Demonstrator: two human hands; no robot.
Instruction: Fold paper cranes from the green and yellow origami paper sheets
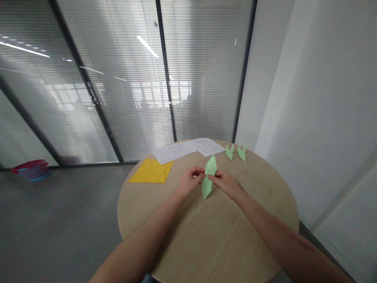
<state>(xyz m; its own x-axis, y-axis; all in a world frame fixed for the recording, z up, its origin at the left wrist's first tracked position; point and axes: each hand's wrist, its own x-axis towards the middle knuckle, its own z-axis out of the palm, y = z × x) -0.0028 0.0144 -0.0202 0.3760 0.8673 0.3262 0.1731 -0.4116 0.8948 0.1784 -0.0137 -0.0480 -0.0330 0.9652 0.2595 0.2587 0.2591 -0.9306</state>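
Note:
A light green folded paper (208,187), long and pointed at both ends, is held just above the round wooden table (188,243). My left hand (191,180) pinches its left edge near the middle, thumb and fingers closed on it. From the other side my right hand (226,182) grips the same paper, its thumb lying across the front. The fingertips behind the paper are partly hidden. Beyond my right hand stand two small green origami birds, one on the left (229,152) and one on the right (242,153).
Printed white sheets (176,151) lie at the table's far edge, partly over a yellow packet (151,171) on the left. A red and blue basket (32,171) sits on the floor at far left. Glass panels with blinds (138,98) rise behind; a white wall (324,118) stands right.

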